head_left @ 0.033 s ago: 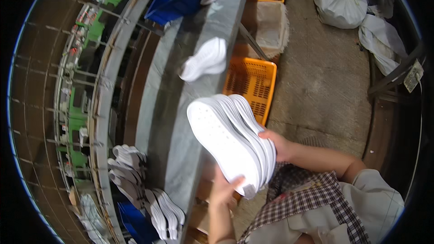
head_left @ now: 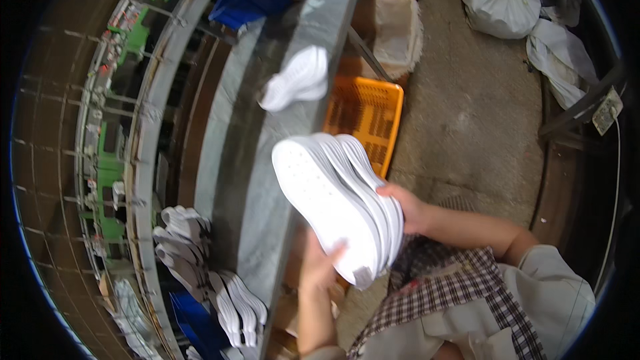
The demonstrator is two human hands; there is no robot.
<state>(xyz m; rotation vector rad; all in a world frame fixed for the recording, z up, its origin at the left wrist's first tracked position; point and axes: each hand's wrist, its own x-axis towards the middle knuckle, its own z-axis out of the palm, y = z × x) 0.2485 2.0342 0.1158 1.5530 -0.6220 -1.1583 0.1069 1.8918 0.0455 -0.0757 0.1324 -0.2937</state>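
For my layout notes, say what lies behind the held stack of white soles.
Behind the stack of white soles, an orange crate and a grey bench show partly. The crate's near end is covered; anything there cannot be seen.

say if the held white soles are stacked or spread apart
Stacked: the white soles lie layered together, held between the left hand and right hand.

Left hand point(head_left: 319, 269), right hand point(head_left: 409, 211), mid-grip

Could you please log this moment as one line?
left grip: holds white sole stack, lower end | right grip: holds same stack, right side | grey bench: more white soles on top
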